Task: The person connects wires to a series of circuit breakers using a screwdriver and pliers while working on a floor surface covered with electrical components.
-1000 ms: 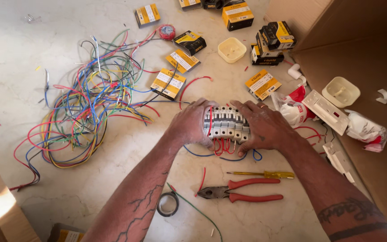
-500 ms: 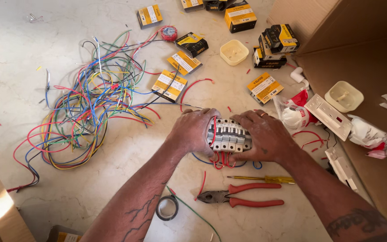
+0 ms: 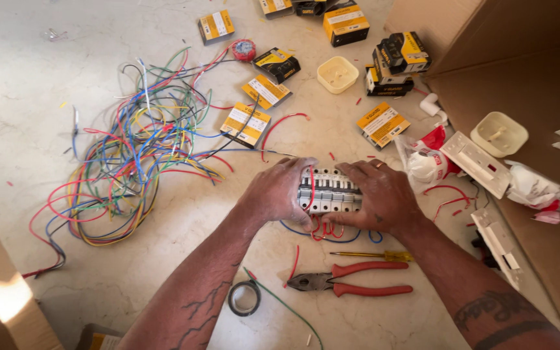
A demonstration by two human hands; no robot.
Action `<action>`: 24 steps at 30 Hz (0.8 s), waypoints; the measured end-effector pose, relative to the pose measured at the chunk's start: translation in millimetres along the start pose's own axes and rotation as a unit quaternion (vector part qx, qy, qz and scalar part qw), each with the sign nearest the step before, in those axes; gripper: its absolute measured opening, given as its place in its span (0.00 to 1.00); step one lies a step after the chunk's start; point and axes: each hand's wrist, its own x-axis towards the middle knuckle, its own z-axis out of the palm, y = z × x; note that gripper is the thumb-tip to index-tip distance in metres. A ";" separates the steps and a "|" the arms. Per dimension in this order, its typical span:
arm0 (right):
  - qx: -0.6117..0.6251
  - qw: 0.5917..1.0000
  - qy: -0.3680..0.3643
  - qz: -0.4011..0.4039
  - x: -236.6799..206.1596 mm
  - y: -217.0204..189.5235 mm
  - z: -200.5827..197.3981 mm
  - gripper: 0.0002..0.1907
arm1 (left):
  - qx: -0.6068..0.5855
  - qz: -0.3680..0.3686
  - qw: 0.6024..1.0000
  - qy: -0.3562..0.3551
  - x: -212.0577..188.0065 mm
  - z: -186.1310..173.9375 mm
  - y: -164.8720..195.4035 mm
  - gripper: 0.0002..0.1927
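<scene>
Hands clasp a row of breakers over the floor

Hands meet at the middle of the view; the left hand [image 3: 279, 193] is closed around one end of a row of white circuit breakers [image 3: 328, 192], and the right hand [image 3: 378, 194] grips the other end with its fingers laid across the top; the row is held just above the pale stone floor [image 3: 46, 84], with short red and blue wire loops [image 3: 326, 230] hanging from its underside.

Just below the hands lie a yellow-handled screwdriver [image 3: 374, 255] and red-handled pliers [image 3: 351, 284], side by side and near each other; a roll of black tape [image 3: 244, 297] sits to the left of the pliers, beside a thin green wire [image 3: 286, 308].

To the left spreads a big tangle of coloured wires [image 3: 137, 152]; above the hands lie several small yellow-and-black boxes [image 3: 246, 124], a roll of red tape [image 3: 244, 50] and a square cream fitting [image 3: 337, 74]; on the right a white switch plate [image 3: 474, 163] and plastic bags [image 3: 426, 162] rest at the edge of a brown cardboard sheet [image 3: 539, 78].
</scene>
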 end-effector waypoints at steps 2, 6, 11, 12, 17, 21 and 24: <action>0.024 1.000 0.000 0.020 -0.4 1.1 2.3 0.54 | 0.008 0.105 0.992 0.065 2.7 1.6 -5.9 0.70; 0.021 1.000 0.017 0.010 -0.5 2.9 4.8 0.54 | -0.021 0.059 0.998 0.030 2.0 3.8 -9.7 0.61; 0.013 1.000 0.019 0.014 0.3 2.2 6.5 0.55 | -0.047 0.045 0.998 0.017 -4.4 -1.5 -9.4 0.60; 0.017 1.000 0.013 0.018 0.5 2.2 6.5 0.55 | -0.055 0.048 0.997 0.028 -5.7 -1.4 -8.7 0.61; 0.022 0.999 -0.003 0.037 1.1 1.7 5.4 0.54 | -0.070 0.102 0.991 0.042 -5.4 -0.2 -10.5 0.62; 0.018 0.999 0.004 0.027 1.1 1.4 5.3 0.54 | -0.051 0.118 0.992 -0.007 -1.1 -1.1 -16.5 0.62; 0.013 0.999 0.005 0.032 1.0 1.6 6.3 0.55 | -0.087 0.080 0.993 0.002 -1.2 2.1 -15.4 0.51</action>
